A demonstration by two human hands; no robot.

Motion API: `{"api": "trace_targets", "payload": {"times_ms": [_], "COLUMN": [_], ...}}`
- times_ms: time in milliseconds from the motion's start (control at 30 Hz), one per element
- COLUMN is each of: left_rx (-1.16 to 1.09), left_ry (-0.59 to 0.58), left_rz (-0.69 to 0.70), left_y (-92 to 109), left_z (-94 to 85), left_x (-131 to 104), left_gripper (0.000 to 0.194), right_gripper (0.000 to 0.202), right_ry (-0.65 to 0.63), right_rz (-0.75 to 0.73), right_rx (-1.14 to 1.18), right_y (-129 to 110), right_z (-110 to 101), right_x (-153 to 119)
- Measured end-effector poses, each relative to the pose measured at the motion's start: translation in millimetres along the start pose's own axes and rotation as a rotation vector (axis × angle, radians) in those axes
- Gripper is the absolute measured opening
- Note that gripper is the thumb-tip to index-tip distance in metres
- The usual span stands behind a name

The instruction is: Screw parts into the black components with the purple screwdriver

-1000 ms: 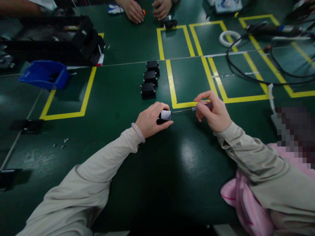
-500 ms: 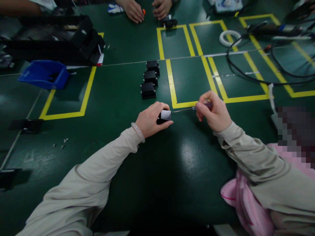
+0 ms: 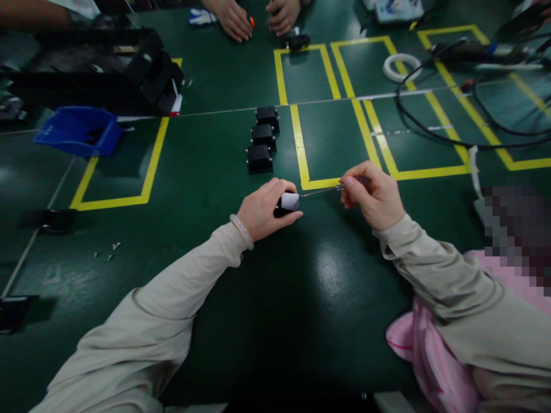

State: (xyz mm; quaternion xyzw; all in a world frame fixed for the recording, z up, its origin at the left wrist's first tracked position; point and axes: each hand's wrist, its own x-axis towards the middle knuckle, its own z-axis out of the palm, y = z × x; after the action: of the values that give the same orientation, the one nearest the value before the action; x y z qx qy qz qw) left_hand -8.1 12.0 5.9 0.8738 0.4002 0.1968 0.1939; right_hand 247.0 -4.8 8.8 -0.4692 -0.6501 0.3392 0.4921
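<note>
My left hand [image 3: 267,211] is wrapped round a small black block [image 3: 284,210] with a pale face, held on the green table. From the right, my right hand [image 3: 372,192] pinches the handle of a screwdriver [image 3: 321,191]. Its thin shaft lies nearly level, and the tip meets the right side of the block; the exact contact point is too small to make out. Beyond my left hand stand three similar black blocks [image 3: 260,158] in a row, with small screws showing at their sides. Several loose screws [image 3: 111,252] lie to the left of my left forearm.
A blue bin [image 3: 80,132] and black trays [image 3: 142,74] stand at the left. Black parts [image 3: 54,221] lie at the left edge. A white ring [image 3: 402,67] and black cable [image 3: 413,117] are at right, a pink cloth [image 3: 430,350] below. Another person's hands [image 3: 235,20] rest opposite.
The fingers of my right hand have turned slightly on the screwdriver handle and shifted a little. My left hand and the block have stayed in place.
</note>
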Motion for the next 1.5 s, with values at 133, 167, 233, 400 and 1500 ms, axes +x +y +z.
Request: {"api": "trace_targets", "payload": {"times_ms": [133, 167, 233, 400, 1500], "left_rx": [-0.008, -0.008, -0.005, -0.005, -0.029], "left_ry": [0.002, 0.006, 0.013, 0.007, -0.007], "left_rz": [0.004, 0.007, 0.013, 0.011, 0.002], "left_y": [0.1, 0.2, 0.1, -0.1, 0.0], "left_z": [-0.3, -0.4, -0.3, -0.2, -1.7], "left_x": [0.0, 0.0, 0.0, -0.3, 0.4], "left_gripper": [0.036, 0.035, 0.034, 0.034, 0.036], "right_gripper": [0.025, 0.023, 0.024, 0.023, 0.025], "right_ry": [-0.007, -0.005, -0.008, -0.025, -0.087], "right_rz": [-0.034, -0.034, -0.029, -0.02, 0.023], "right_rx": [-0.048, -0.03, 0.005, -0.024, 0.054], "right_y": [0.8, 1.7, 3.5, 0.5, 1.0], "right_z": [0.0, 0.3, 0.5, -1.6, -2.6], "right_x": [-1.3, -1.7, -2.5, -2.8, -2.1]}}
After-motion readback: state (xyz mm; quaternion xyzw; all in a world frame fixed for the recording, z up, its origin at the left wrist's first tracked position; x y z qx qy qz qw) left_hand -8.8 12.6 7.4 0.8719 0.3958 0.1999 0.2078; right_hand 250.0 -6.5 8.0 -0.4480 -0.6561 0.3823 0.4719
